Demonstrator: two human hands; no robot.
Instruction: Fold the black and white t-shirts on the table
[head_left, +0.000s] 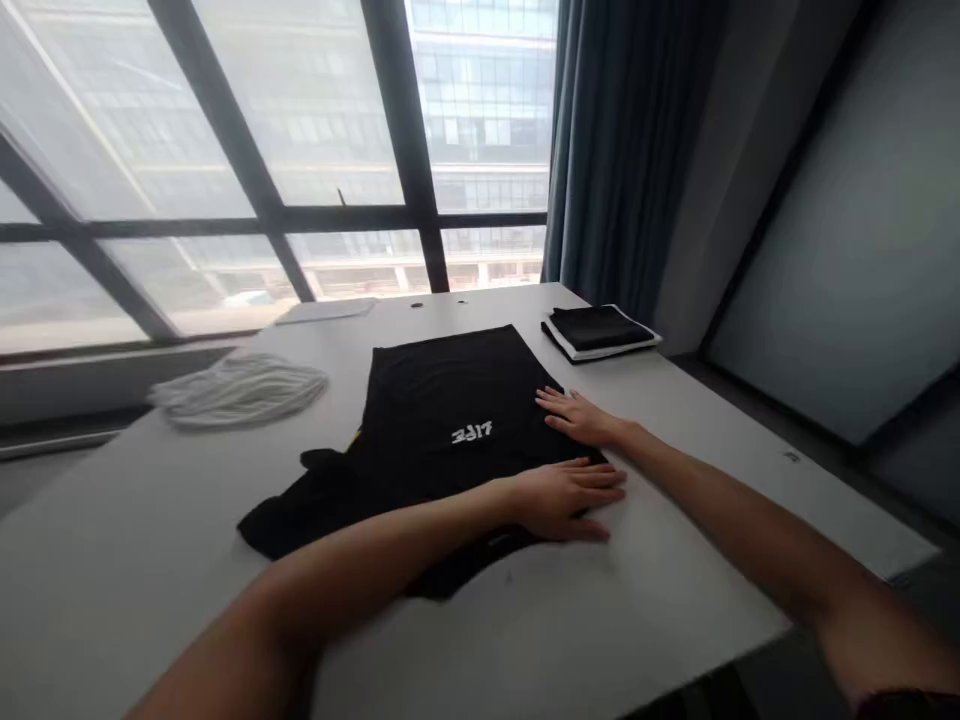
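A black T-shirt (435, 420) with small white lettering lies spread on the white table (675, 580). My left hand (566, 497) reaches across from the left and lies flat, fingers stretched out, on the shirt's right near edge. Just beyond it, my right hand (577, 413) rests flat with fingers apart on the shirt's right edge. Neither hand holds anything. One sleeve sticks out at the shirt's near left.
A folded stack of black and white garments (600, 331) sits at the table's far right. A crumpled white cloth (240, 388) lies at the far left. A flat pale sheet (326, 311) rests by the window. A dark curtain (622, 140) hangs behind.
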